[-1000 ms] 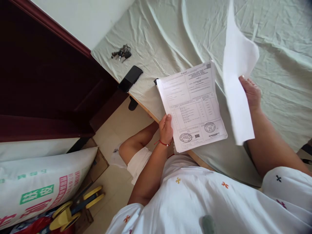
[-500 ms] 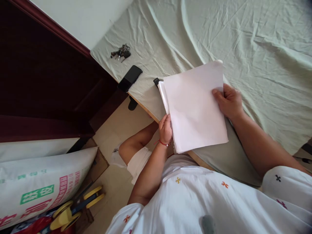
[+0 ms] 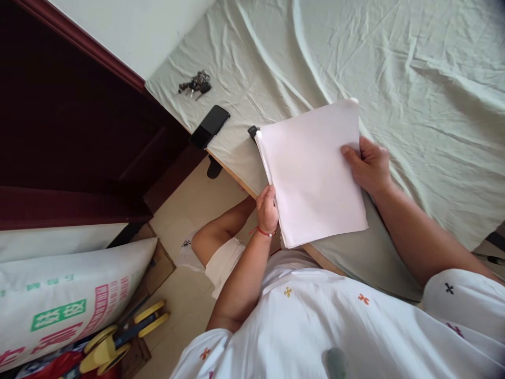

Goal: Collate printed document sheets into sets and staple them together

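Head view: holding a stack of white paper sheets between both hands, over the near edge of the cloth-covered desk.
Set with the long side going away from the white shirt, and the far end tipped a little left. Pinched low on the left edge by the left hand, closer to the shirt; pinched higher on the right edge by the right hand, with thumb on top and other fingers mostly hidden. Touching both hands, so not nearer to one.

Seemingly a home: cloth-covered table, keys, plump sack.
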Demonstrator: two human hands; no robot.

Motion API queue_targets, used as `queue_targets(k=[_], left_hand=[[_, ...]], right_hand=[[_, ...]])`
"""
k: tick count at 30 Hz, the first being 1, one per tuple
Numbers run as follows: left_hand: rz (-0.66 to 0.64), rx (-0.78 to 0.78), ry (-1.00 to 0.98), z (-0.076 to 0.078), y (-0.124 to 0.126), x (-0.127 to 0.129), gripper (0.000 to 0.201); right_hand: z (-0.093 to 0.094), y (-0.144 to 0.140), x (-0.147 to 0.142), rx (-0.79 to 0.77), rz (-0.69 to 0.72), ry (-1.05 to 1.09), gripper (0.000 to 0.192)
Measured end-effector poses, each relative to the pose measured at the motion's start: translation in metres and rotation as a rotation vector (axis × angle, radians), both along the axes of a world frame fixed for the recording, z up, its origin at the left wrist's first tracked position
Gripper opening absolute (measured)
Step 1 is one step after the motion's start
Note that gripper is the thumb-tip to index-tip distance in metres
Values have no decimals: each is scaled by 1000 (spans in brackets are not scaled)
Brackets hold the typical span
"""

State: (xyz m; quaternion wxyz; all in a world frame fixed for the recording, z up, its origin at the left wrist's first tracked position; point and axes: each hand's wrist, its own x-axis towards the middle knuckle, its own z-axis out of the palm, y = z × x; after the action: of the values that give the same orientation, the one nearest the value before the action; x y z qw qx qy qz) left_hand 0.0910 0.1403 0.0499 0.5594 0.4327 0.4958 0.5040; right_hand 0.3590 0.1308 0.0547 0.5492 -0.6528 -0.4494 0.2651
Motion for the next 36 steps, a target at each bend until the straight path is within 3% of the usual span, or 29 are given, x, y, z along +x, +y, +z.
queue_targets(k=[10, 16, 24, 31, 36], left_hand=[[-20, 13, -23, -13, 0, -2, 54], [-125, -9, -41, -12, -2, -4, 46], [-86, -52, -68, -13, 0, -3, 42], [28, -293, -166, 7, -2, -4, 39], [100, -474, -146, 12, 0, -9, 42]], right_hand=[[4, 0, -5, -28, 20, -177, 54], [4, 0, -6, -22, 24, -202, 51], [-8, 5, -6, 16, -1, -200, 24], [-23, 9, 4, 14, 100, -111, 54], [-26, 8, 9, -36, 166, -80, 57]])
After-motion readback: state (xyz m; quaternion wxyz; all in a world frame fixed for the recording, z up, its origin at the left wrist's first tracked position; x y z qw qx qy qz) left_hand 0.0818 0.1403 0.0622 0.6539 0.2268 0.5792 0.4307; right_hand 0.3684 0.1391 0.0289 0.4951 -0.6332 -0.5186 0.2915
